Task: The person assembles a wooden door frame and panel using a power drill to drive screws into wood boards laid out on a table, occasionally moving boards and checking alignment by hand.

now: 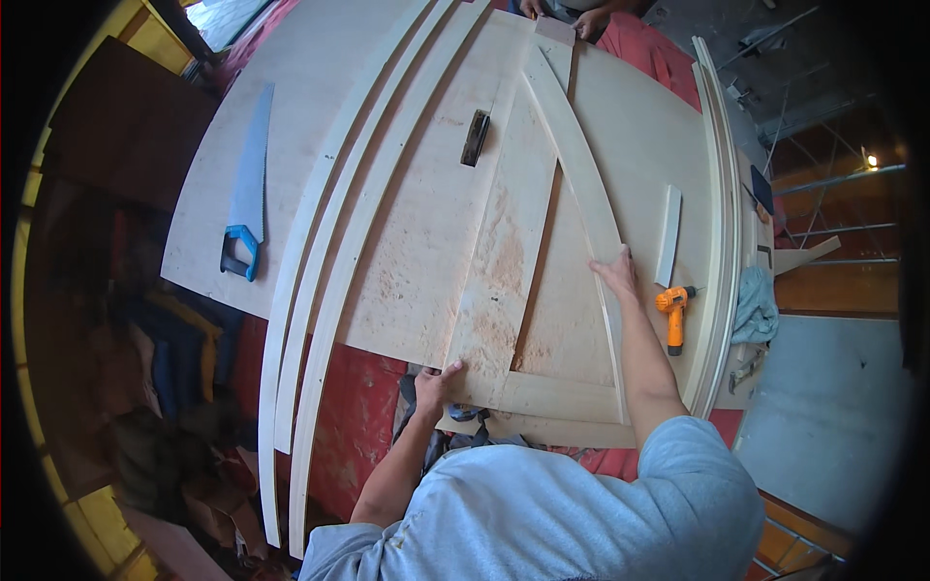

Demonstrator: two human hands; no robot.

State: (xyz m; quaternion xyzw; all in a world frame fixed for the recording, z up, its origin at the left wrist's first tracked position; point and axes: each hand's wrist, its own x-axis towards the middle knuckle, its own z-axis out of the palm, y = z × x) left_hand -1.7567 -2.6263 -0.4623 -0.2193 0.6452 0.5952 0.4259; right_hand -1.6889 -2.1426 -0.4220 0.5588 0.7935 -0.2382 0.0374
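My left hand point(436, 389) is closed on the near end of a wide, pale wooden board point(506, 242), its thumb on top. Sawdust is scattered over that board, which runs away from me across a large plywood sheet point(407, 281). My right hand point(617, 274) grips a narrow wooden strip point(573, 155) between thumb and fingers. This strip slants from the wide board's far end towards my right side. At the far end, another person's hands point(589, 23) are by the board. A small dark tool point(476, 137) lies left of the wide board.
Three long wooden strips point(360, 184) lie to the left, overhanging the near edge. Beyond them rests a handsaw point(252, 184) with a blue handle. On the right are an orange drill point(675, 318), a short pale strip point(668, 235), stacked long strips point(719, 242) and a teal cloth point(755, 306).
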